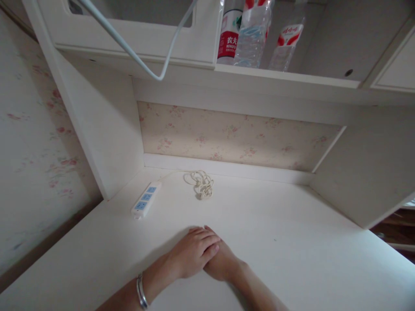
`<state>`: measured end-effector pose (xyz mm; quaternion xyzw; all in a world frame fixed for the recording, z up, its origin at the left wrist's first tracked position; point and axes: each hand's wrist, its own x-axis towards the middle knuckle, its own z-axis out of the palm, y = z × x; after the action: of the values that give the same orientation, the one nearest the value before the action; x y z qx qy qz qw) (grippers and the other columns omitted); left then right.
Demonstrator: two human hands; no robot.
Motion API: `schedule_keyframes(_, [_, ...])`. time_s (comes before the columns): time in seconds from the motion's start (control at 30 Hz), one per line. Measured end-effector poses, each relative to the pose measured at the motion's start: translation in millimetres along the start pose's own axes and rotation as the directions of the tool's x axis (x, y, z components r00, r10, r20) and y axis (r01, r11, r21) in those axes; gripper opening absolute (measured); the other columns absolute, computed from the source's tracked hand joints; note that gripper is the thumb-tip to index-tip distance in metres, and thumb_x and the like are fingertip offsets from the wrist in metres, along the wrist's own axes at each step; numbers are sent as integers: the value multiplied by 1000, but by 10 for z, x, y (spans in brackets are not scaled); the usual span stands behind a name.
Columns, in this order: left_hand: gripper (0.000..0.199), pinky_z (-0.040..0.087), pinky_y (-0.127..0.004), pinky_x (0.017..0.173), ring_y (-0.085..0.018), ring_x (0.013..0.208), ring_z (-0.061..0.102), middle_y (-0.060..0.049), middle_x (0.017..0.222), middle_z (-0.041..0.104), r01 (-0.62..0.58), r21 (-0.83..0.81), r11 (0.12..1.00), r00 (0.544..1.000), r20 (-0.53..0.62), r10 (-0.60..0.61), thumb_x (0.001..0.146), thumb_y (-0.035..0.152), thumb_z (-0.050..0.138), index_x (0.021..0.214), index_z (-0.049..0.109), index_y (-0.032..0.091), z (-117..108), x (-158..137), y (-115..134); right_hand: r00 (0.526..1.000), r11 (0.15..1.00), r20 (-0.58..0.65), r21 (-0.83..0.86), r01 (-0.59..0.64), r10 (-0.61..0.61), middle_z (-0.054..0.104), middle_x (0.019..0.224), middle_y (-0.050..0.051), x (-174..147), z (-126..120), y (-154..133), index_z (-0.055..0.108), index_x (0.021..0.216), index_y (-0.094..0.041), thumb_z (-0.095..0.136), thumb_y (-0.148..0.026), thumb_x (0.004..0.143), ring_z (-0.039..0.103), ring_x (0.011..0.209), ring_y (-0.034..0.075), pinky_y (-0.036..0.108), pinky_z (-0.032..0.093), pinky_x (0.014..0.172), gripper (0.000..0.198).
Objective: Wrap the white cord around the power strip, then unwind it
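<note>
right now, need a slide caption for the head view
Left hand laid over the right hand on a white desk, with a power strip and a tangled cord beyond them.

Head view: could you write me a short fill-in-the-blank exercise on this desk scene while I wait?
1. The left hand lies on top of the ____.
2. The power strip shows ____ blue socket panels.
3. The silvery bracelet circles the ____ wrist.
4. The bottles stand ____ the desktop.

Missing words: right hand; three; left; above.
</note>
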<state>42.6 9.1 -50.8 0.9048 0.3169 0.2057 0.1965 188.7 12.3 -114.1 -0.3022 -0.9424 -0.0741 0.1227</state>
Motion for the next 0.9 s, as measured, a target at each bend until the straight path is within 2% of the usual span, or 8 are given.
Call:
schedule_keyframes(0.3, [33,33,-34,103,-15,111,54,0,119,63,-9,17,1000,1000,-14,9,96,31,33,120,55,25,14,1,-7,998,1000,-65,-8,10,-10,36,145,8,-4,80,18,22,146,-20,39,-30,94,31,133,23,46,21,114,55])
schedule_keyframes(0.53, [33,33,-35,103,-16,111,54,0,119,63,-13,8,1000,1000,-22,13,96,31,34,120,56,25,21,-5,-13,999,1000,-36,15,4,-3,33,147,7,-1,22,12,20,146,-21,37,-30,95,28,134,21,44,19,115,55])
schedule_keyframes(0.77, [32,35,-33,103,-15,110,55,1,117,64,-18,27,999,998,-58,20,95,30,36,118,57,26,32,-10,-14,999,1000,-40,16,9,-8,38,144,8,-3,45,-6,33,142,-20,42,-28,92,32,132,22,44,21,113,51])
schedule_keyframes(0.83, [30,37,-31,101,-14,108,56,2,116,64,-14,24,1000,997,-80,16,95,30,37,117,58,27,16,-10,8,997,998,-56,47,-47,50,48,137,7,20,43,-15,44,134,-21,43,-26,91,41,126,22,41,28,109,44])
schedule_keyframes(0.9, [29,40,-29,97,-14,105,56,1,114,64,27,21,999,989,-148,-24,94,31,38,114,58,27,-4,-10,19,984,981,-45,94,-169,174,63,117,6,65,-4,3,59,116,-21,48,-23,86,53,110,21,35,38,100,32])
